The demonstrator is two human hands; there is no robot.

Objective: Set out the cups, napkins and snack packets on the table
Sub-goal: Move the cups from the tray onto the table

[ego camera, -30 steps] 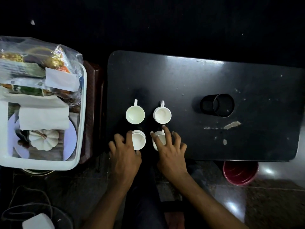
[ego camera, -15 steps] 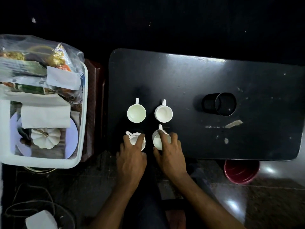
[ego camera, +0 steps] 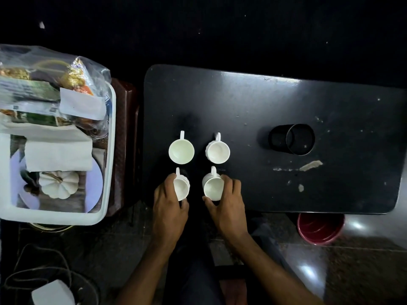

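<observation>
Several white cups stand in a two-by-two block on the black table (ego camera: pixel 264 102), handles pointing away from me. The far left cup (ego camera: pixel 181 151) and far right cup (ego camera: pixel 218 152) stand free. My left hand (ego camera: pixel 169 205) wraps the near left cup (ego camera: pixel 181 189), and my right hand (ego camera: pixel 226 205) wraps the near right cup (ego camera: pixel 213 188); both near cups sit upright at the table's front edge. White napkins (ego camera: pixel 58 156) and snack packets (ego camera: pixel 44 93) in clear plastic lie in the white tray (ego camera: pixel 111 150) on the left.
A black mesh cup holder (ego camera: pixel 291 139) lies on its side at the table's middle right. A white pumpkin ornament (ego camera: pixel 59 183) sits in the tray. A red bucket (ego camera: pixel 320 227) stands on the floor under the table's front right. Cables lie at lower left.
Both near cups were tipped on their sides under my fingers; now they stand upright with handles pointing away, and each hand is wrapped around its cup.
</observation>
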